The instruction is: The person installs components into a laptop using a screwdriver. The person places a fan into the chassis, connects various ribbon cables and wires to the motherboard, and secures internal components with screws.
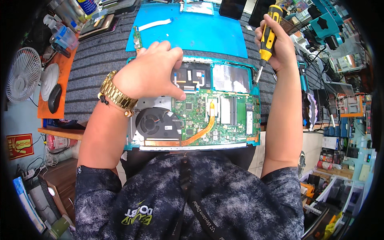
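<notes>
Head view, the only one here. Left hand (158, 70) comes in palm-down over the far left part of the opened laptop base (236, 138), wrist bent inward, fingers curled, thumb stuck out toward the far edge of the green motherboard (196, 106). That grip is fairly wide with nothing visible in it; can't tell if the thumb is touching. Right hand (283, 50) is raised just off the laptop's far right corner, grip wrapped round a yellow-and-black screwdriver (268, 40), shaft angled down at that corner; can't tell if the tip touches.

Laptop sits at the near edge of the tabletop (66, 91), below both hands, fan (150, 121) at its near left corner. Blue mat (200, 34) lies beyond it. Container-wise, a clear pump bottle (64, 36) stands toward the far left corner, contents too blurry to call.
</notes>
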Action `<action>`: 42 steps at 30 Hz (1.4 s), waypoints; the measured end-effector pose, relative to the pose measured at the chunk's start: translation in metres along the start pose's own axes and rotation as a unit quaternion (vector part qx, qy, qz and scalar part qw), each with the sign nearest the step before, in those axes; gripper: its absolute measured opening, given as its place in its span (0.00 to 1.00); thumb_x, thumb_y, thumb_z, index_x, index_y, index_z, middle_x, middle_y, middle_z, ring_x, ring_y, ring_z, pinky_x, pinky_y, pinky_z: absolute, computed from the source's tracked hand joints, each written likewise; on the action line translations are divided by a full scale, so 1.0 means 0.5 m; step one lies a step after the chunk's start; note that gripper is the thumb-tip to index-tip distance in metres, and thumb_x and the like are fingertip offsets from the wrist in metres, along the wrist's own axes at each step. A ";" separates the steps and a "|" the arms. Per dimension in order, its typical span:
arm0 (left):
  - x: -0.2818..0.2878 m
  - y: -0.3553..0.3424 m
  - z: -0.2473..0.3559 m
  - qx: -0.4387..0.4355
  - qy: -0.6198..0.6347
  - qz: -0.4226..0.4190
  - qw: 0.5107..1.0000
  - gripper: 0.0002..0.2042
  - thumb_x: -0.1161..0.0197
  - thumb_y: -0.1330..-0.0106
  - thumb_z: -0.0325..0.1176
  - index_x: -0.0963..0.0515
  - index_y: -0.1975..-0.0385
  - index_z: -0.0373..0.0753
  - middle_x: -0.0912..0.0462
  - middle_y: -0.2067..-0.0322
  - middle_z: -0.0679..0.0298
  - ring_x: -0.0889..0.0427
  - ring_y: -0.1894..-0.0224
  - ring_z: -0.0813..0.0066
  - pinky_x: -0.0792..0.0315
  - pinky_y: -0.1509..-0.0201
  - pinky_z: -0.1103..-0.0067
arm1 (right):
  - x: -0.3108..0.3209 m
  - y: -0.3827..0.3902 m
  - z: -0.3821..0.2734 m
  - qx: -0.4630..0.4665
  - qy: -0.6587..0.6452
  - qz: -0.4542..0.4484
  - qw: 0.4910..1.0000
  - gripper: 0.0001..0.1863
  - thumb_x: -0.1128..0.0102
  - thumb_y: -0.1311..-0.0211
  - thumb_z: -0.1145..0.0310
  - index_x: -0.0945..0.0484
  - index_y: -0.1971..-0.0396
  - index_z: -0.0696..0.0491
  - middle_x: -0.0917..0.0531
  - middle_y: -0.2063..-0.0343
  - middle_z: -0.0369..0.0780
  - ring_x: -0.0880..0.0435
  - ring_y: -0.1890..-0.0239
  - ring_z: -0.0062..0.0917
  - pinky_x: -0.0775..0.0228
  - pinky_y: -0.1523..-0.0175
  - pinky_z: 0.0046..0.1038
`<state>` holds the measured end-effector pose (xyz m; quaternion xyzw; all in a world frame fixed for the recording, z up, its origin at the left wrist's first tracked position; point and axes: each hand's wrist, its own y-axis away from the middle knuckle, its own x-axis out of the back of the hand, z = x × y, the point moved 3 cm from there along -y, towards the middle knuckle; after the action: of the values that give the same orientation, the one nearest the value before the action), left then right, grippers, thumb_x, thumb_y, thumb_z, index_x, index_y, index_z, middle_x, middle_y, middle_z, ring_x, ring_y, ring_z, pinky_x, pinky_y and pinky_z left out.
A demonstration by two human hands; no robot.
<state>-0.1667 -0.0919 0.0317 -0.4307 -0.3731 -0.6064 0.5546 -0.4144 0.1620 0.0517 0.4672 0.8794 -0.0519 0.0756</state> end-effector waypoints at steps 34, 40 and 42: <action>-0.004 -0.006 0.021 0.024 0.044 0.013 0.999 0.30 0.08 0.50 0.45 0.21 0.57 0.40 0.22 0.54 0.55 0.22 0.44 0.49 0.30 0.39 0.57 | -0.023 0.012 0.063 -0.022 0.137 -0.001 0.990 0.23 0.37 0.17 0.48 0.20 0.66 0.52 0.18 0.75 0.34 0.21 0.75 0.18 0.29 0.70 0.22; 0.000 -0.004 0.020 0.021 0.028 0.014 0.999 0.29 0.08 0.50 0.47 0.21 0.58 0.40 0.22 0.54 0.55 0.22 0.44 0.49 0.30 0.39 0.56 | -0.022 0.013 0.062 -0.016 0.148 0.004 0.989 0.23 0.37 0.18 0.47 0.20 0.66 0.52 0.18 0.75 0.34 0.21 0.75 0.18 0.29 0.69 0.22; -0.001 -0.004 0.020 0.021 0.023 0.016 0.999 0.30 0.08 0.51 0.47 0.21 0.58 0.40 0.22 0.54 0.55 0.22 0.44 0.49 0.30 0.39 0.56 | -0.022 0.013 0.062 -0.014 0.150 0.000 0.989 0.22 0.37 0.18 0.47 0.20 0.66 0.52 0.18 0.75 0.34 0.21 0.75 0.18 0.29 0.68 0.21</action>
<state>-0.1675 -0.0821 0.0351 -0.4108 -0.3658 -0.5995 0.5814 -0.4004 0.1519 0.0231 0.4690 0.8812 0.0314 -0.0502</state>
